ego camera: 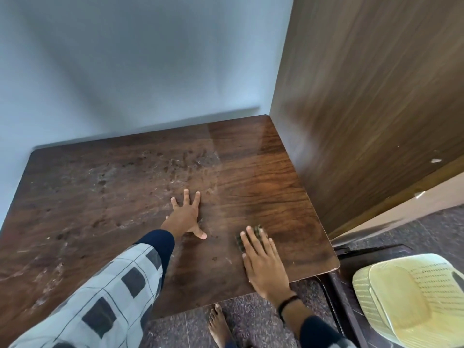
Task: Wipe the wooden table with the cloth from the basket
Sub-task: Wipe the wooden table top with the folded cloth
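View: head.
Right hand (263,268): flat, fingers straight, pressed the cloth down; gripped nothing.
Cloth (252,234): dark, under the right fingertips, on the table.
Left hand (187,214): spread wide, palm down, just left of the cloth.
Table (276,177): glossy beyond the right hand; dusty left of the left hand.
Basket (406,297): pale, right of the right hand, off the table.
Step, judged: wiping; wanted even pressure, overlapping strokes leftward into the dust.

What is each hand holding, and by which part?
Nothing is gripped: the right hand presses the cloth flat with straight fingers; the left hand rests open on the wooden table.
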Available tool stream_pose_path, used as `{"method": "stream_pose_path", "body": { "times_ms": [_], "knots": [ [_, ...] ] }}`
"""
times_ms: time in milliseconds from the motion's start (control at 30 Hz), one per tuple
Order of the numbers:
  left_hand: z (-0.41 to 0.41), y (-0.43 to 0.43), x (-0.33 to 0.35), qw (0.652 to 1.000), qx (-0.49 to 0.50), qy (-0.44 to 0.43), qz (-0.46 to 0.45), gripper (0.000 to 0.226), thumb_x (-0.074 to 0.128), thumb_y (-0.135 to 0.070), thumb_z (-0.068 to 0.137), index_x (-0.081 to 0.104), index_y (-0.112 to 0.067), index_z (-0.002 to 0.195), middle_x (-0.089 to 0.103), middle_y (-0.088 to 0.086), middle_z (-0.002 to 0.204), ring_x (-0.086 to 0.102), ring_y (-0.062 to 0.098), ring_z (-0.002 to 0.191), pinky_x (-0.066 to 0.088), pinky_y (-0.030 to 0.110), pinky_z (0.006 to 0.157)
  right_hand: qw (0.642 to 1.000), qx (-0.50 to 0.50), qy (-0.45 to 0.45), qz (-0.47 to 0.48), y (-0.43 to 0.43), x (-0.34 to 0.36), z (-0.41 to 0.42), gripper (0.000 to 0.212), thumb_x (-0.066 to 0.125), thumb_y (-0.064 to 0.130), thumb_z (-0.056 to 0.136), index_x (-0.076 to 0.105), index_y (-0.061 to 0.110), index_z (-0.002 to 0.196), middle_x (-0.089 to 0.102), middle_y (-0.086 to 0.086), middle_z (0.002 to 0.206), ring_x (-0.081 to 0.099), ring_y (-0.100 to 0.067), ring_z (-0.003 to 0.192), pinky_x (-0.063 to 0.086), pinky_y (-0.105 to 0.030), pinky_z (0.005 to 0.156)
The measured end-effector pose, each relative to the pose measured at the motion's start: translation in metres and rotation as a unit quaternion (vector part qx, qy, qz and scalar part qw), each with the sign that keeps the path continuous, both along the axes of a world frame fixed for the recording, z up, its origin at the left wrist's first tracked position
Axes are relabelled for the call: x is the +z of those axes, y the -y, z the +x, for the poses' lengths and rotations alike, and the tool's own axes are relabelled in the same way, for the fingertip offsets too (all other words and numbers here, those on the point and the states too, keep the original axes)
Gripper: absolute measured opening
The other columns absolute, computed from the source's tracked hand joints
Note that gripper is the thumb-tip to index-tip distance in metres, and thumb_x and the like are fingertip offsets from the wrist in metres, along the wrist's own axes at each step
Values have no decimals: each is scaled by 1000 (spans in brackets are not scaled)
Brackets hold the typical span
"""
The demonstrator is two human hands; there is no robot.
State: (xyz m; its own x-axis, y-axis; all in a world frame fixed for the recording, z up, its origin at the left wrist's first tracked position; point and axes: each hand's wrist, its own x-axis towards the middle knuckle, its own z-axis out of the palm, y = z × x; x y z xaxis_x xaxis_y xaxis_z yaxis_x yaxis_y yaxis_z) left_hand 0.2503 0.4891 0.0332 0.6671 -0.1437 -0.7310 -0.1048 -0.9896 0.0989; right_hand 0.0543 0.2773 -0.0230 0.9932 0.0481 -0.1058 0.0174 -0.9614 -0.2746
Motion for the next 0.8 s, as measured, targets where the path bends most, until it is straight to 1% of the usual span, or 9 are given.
{"method": "stream_pose_path", "body": {
  "times_ms": [133,200,300,333,400,500,600,667,800],
  "knots": [
    [0,0,0,1000,-8,1,-1,148,89,-49,65,-28,-28,152,-39,6,157,-24,54,142,17,69,115,993,114,12,0,15,-1,-49,55,28,40,109,12,31,161,4,12,168,4,-15,155,11,-38,121],
    [0,0,0,1000,-10,3,-4,148,89,-50,64,-28,-27,152,-40,7,157,-24,54,142,16,69,115,992,119,23,-22,44,-2,-53,57,27,41,110,6,31,161,1,11,169,2,-15,155,13,-40,123],
    [-4,-1,3,1000,-5,7,-20,145,88,-49,66,-26,-27,153,-37,6,158,-23,53,143,17,68,115,1000,19,0,-22,77,-4,-39,56,17,43,109,-7,39,159,-13,16,167,-10,-14,154,12,-46,126],
    [-6,-3,4,1000,-2,9,-29,144,88,-48,67,-24,-27,154,-37,5,159,-24,52,143,18,68,115,999,-36,-7,-7,78,-3,-36,55,16,43,108,-4,40,159,-12,16,167,-10,-14,154,14,-48,125],
    [-10,-6,6,999,0,11,-45,141,88,-47,68,-22,-26,155,-35,5,160,-24,50,144,18,68,115,991,-133,2,-1,63,-5,-40,56,20,41,105,12,33,160,2,11,168,-2,-19,155,22,-51,122],
    [-17,-15,7,998,-5,11,-58,142,88,-52,66,-21,-29,156,-34,6,160,-26,48,144,15,69,115,985,-172,7,-21,20,-12,-55,58,25,37,104,23,23,159,13,1,168,3,-25,155,22,-51,122],
    [-26,-33,12,999,-10,-8,-30,147,88,-57,61,-23,-34,154,-38,2,158,-29,47,143,11,73,112,992,-123,22,5,-27,-11,-60,57,29,37,104,24,22,159,18,-1,167,12,-28,154,16,-47,121],
    [-34,-44,11,1000,-15,-22,-16,148,89,-56,60,-25,-36,153,-41,0,156,-29,47,143,12,75,110,998,-52,26,4,-48,-11,-65,57,33,38,104,25,23,159,18,2,167,15,-26,154,15,-45,120],
    [-43,-50,7,999,-30,-10,-3,149,90,-50,62,-29,-37,151,-45,-1,153,-28,48,144,18,75,110,996,84,40,-14,-26,-6,-57,55,33,42,107,22,30,160,13,10,168,10,-17,155,17,-40,119]
  ]
}}
